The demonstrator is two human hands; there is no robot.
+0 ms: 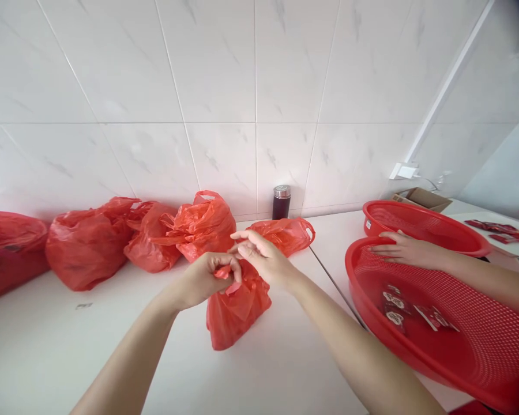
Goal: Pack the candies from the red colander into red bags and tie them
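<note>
Centre frame, I read my left hand (pixel 207 280) curled closed on the red bag (pixel 239 314) by its neck, body directly below; right hand (pixel 266 260) loosely open just beside, contact unclear.

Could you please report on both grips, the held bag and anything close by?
Left grip closed on red bag, near its top. Right grip open alongside. Other bags behind.

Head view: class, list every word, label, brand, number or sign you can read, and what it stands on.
No text can be read.
Packets in near basket: pale print, too blurred.
Far basket: white label, too small.
Table: grey mark, too blurred.
Flask lid: faint mark, too small.
Held red bag: none visible.
</note>
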